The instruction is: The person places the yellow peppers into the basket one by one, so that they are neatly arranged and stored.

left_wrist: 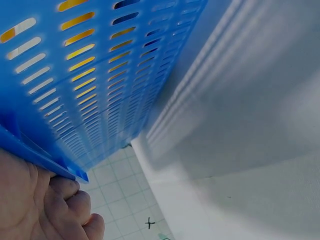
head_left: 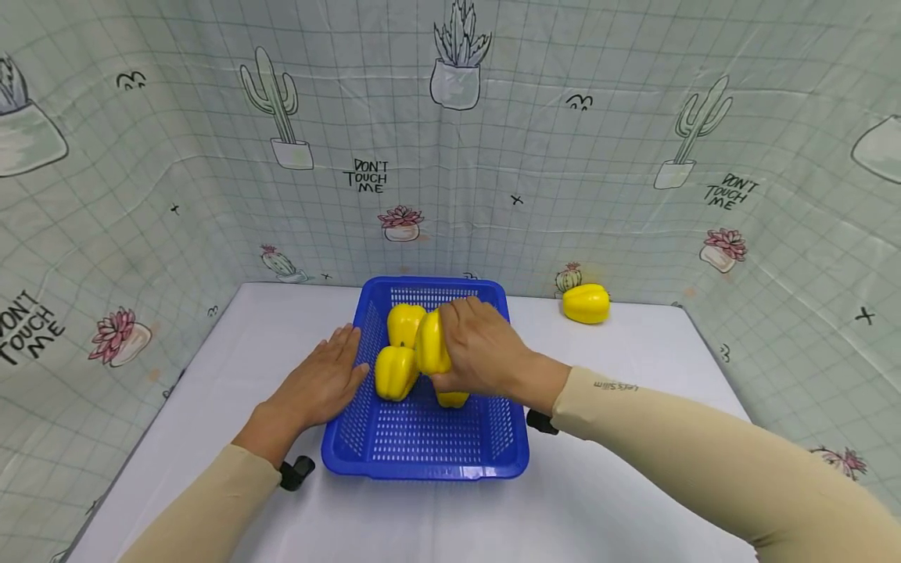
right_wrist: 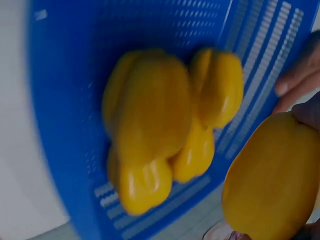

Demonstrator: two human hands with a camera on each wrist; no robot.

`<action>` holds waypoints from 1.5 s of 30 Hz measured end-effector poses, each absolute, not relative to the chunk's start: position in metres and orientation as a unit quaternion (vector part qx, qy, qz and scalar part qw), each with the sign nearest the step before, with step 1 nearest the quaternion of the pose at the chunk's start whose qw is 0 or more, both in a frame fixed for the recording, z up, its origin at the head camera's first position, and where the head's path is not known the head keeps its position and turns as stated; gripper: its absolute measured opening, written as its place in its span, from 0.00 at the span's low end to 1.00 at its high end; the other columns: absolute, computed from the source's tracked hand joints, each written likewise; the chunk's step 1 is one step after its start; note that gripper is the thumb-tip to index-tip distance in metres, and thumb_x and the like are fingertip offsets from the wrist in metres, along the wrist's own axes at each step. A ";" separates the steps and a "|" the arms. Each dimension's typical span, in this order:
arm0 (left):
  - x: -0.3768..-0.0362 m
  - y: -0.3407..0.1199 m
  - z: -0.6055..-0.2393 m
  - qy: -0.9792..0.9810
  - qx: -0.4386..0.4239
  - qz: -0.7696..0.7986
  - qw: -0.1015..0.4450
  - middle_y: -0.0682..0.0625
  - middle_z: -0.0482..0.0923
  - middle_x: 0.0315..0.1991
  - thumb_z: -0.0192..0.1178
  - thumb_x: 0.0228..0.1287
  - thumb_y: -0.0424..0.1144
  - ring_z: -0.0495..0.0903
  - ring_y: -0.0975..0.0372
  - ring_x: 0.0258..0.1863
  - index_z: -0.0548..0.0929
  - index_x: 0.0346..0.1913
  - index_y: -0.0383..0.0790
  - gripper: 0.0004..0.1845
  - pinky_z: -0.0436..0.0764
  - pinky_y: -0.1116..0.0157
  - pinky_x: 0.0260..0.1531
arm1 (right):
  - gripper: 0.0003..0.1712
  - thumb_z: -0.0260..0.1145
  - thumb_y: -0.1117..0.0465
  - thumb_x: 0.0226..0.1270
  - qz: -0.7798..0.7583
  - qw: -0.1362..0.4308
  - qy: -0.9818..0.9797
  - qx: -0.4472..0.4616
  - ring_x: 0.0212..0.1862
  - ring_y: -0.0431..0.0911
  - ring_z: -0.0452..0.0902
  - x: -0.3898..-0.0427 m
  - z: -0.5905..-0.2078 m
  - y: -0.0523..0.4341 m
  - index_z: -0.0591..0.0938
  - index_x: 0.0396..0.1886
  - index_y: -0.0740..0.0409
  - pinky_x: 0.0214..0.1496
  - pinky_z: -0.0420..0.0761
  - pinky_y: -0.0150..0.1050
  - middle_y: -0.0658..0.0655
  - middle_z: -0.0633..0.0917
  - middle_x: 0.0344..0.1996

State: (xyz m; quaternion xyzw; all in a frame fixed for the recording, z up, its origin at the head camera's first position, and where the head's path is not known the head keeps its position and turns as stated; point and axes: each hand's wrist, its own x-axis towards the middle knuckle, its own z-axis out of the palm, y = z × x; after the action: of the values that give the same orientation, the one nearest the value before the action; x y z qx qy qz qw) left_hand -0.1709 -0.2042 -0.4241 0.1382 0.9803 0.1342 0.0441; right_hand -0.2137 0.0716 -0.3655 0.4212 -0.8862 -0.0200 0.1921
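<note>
My right hand (head_left: 482, 348) grips a glossy yellow bell pepper (right_wrist: 275, 180) above the blue plastic basket (head_left: 422, 469). Under and beside it, several more bell peppers lie in the basket, among them one bell pepper (head_left: 396, 374) toward the left side and another bell pepper (head_left: 406, 324) behind it. The right hand partly covers a bell pepper (head_left: 453, 399) below it. My left hand (head_left: 320, 379) rests along the basket's left rim, fingers straight and thumb over the edge. In the left wrist view its palm (left_wrist: 20, 200) lies against the rim, beside the slotted wall.
A single yellow bell pepper (head_left: 586, 303) lies on the white table (head_left: 605, 485) at the back right, near the wall. A patterned cloth backdrop (head_left: 521, 141) with cactus drawings rises behind and on both sides. Dark straps (head_left: 297, 472) show at the wrists.
</note>
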 end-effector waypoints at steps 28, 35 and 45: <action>-0.172 -0.206 -0.426 0.980 0.140 0.135 0.044 0.30 0.48 0.84 0.43 0.86 0.48 0.50 0.39 0.84 0.50 0.82 0.25 0.37 0.54 0.40 0.82 | 0.48 0.66 0.23 0.59 -0.099 -0.016 -0.894 0.437 0.48 0.48 0.75 -0.173 -0.408 0.003 0.74 0.60 0.58 0.56 0.83 0.42 0.54 0.80 0.44; -0.172 -0.205 -0.426 0.980 0.141 0.134 0.038 0.30 0.49 0.84 0.44 0.85 0.47 0.51 0.39 0.84 0.51 0.82 0.25 0.37 0.54 0.40 0.82 | 0.47 0.65 0.23 0.62 -0.123 -0.031 -0.885 0.448 0.48 0.45 0.75 -0.171 -0.414 -0.003 0.74 0.61 0.57 0.60 0.84 0.38 0.52 0.79 0.45; -0.171 -0.206 -0.427 0.980 0.144 0.134 0.036 0.30 0.50 0.83 0.44 0.85 0.47 0.51 0.38 0.84 0.51 0.82 0.23 0.37 0.54 0.40 0.82 | 0.51 0.60 0.18 0.63 -0.118 -0.061 -0.885 0.446 0.49 0.44 0.76 -0.171 -0.419 -0.006 0.75 0.63 0.57 0.61 0.83 0.34 0.52 0.81 0.46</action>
State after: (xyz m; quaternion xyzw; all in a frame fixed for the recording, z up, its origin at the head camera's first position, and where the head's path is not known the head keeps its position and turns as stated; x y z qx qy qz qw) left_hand -0.1713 -0.2060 -0.4268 0.1442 0.9798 0.1343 0.0356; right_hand -0.1713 -0.0061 -0.4190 0.4458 -0.8852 -0.1179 -0.0610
